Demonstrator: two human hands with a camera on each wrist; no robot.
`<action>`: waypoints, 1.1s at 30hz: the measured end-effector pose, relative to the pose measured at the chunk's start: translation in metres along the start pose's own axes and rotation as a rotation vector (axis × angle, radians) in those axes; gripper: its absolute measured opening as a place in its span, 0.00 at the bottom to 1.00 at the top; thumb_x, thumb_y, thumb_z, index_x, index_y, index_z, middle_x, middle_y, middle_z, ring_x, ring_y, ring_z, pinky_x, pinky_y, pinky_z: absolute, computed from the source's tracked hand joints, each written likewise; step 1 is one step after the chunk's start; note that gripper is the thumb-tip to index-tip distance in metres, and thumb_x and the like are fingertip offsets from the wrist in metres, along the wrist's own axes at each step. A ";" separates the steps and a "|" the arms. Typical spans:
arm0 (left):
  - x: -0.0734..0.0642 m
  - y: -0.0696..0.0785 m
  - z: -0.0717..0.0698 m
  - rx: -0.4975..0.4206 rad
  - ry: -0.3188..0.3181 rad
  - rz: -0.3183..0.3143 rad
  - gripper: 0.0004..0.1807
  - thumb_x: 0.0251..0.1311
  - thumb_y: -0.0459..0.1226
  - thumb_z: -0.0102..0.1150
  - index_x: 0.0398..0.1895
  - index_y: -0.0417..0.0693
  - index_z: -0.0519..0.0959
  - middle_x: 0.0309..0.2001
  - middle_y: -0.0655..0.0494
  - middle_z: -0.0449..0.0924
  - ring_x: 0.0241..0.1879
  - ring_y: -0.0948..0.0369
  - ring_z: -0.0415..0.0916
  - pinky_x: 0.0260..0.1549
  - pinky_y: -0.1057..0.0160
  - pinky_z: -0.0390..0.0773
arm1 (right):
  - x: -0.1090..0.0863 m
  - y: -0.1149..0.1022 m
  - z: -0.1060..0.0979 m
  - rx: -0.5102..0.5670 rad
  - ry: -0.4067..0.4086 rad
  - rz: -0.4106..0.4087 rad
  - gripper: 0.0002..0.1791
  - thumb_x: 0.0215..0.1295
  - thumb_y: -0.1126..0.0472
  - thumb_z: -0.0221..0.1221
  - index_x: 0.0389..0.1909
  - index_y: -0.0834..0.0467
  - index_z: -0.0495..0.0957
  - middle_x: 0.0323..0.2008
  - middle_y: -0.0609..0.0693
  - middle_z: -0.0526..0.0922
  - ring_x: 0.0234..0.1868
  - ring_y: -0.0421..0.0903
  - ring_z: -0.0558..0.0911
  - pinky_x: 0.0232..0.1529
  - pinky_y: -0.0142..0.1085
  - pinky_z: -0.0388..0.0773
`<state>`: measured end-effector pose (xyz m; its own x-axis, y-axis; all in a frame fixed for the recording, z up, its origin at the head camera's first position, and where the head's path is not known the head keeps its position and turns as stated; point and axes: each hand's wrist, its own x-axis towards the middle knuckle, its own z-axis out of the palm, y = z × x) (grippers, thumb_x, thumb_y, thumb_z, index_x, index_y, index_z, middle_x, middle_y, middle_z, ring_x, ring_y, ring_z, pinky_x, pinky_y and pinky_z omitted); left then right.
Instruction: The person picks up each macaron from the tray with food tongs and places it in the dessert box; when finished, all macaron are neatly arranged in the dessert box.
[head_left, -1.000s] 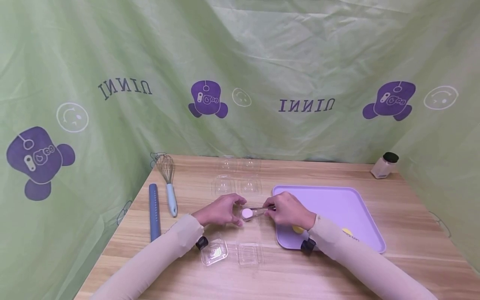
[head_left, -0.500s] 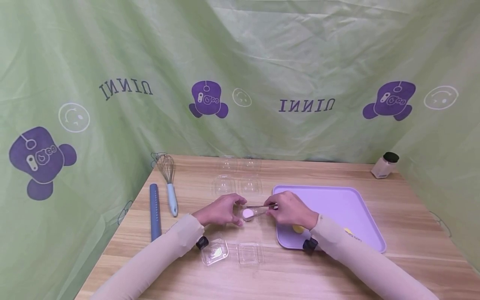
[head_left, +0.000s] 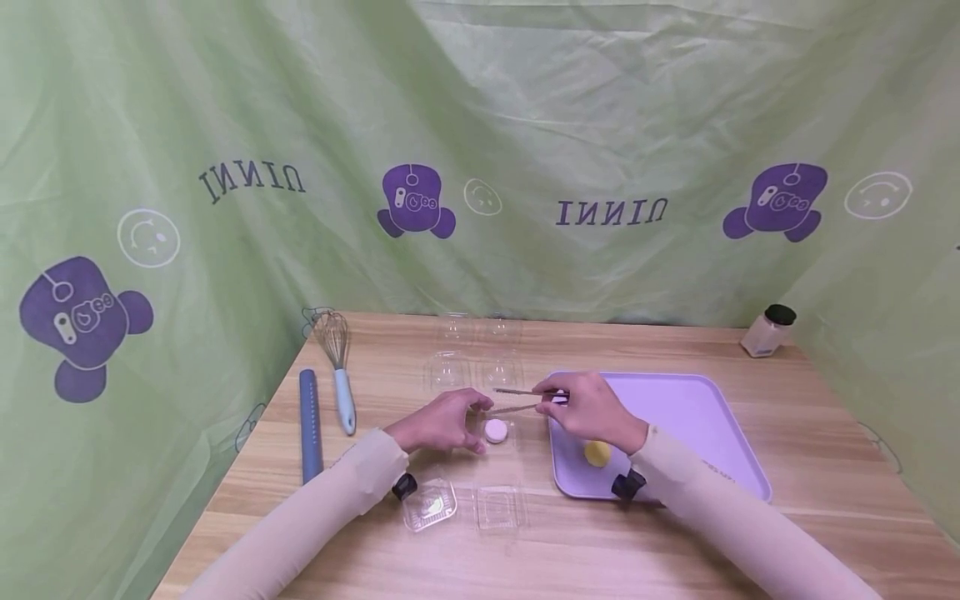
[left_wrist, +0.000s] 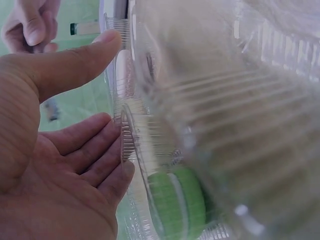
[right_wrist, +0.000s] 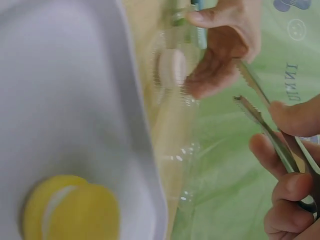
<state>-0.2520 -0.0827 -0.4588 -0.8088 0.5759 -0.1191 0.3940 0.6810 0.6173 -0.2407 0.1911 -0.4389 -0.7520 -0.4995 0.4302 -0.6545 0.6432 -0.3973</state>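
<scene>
My right hand holds small metal tongs whose serrated tips are spread apart with nothing between them, above and behind the pink macaron. The pink macaron sits in a clear plastic box in the middle of the table. Beside that box's left edge is my left hand, thumb and fingers spread, their tips at the plastic. A green macaron lies in another clear box nearer the front left. On the purple tray at the right rests a yellow macaron, partly under my right wrist.
One more clear box stands at the front middle, with further clear plastic boxes towards the back. A whisk and a blue-grey bar lie left. A black-lidded jar stands back right.
The tongs have opened and let go of the pink macaron, which stays in the box. My right hand has moved up and right with them. My left hand has stayed put.
</scene>
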 end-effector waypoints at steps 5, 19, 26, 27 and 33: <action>-0.001 0.001 -0.001 0.021 -0.003 0.015 0.43 0.41 0.40 0.82 0.65 0.43 0.75 0.62 0.48 0.80 0.62 0.50 0.76 0.68 0.48 0.75 | 0.002 -0.001 -0.010 0.057 0.088 0.048 0.11 0.57 0.59 0.72 0.41 0.55 0.89 0.33 0.45 0.91 0.30 0.35 0.85 0.31 0.27 0.82; -0.003 0.007 -0.017 -0.023 0.059 -0.001 0.50 0.43 0.40 0.80 0.74 0.48 0.67 0.74 0.48 0.68 0.73 0.46 0.66 0.74 0.41 0.66 | 0.001 0.006 -0.032 0.102 0.172 0.115 0.10 0.58 0.61 0.71 0.42 0.55 0.89 0.35 0.49 0.92 0.31 0.36 0.86 0.31 0.26 0.83; -0.018 0.017 -0.037 -0.025 0.184 0.047 0.47 0.44 0.44 0.81 0.71 0.47 0.70 0.69 0.49 0.74 0.68 0.49 0.72 0.71 0.42 0.71 | -0.002 0.009 -0.044 0.101 0.220 0.148 0.09 0.59 0.62 0.71 0.41 0.55 0.89 0.33 0.47 0.92 0.29 0.32 0.84 0.28 0.23 0.80; -0.021 0.018 -0.039 -0.028 0.205 0.054 0.47 0.44 0.45 0.81 0.70 0.47 0.70 0.68 0.50 0.75 0.67 0.50 0.73 0.70 0.43 0.72 | -0.003 0.009 -0.046 0.093 0.227 0.155 0.09 0.59 0.62 0.71 0.41 0.55 0.89 0.33 0.46 0.92 0.29 0.32 0.83 0.28 0.23 0.79; -0.041 0.022 -0.048 -0.054 0.283 0.091 0.47 0.44 0.49 0.80 0.70 0.51 0.70 0.65 0.54 0.76 0.63 0.53 0.74 0.65 0.44 0.76 | -0.010 0.013 -0.057 0.079 0.256 0.201 0.11 0.59 0.61 0.71 0.43 0.55 0.89 0.33 0.47 0.92 0.28 0.29 0.81 0.28 0.21 0.78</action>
<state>-0.2316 -0.1130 -0.4033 -0.8638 0.4792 0.1557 0.4529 0.6032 0.6565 -0.2378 0.2377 -0.4022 -0.8294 -0.1988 0.5221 -0.5063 0.6624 -0.5521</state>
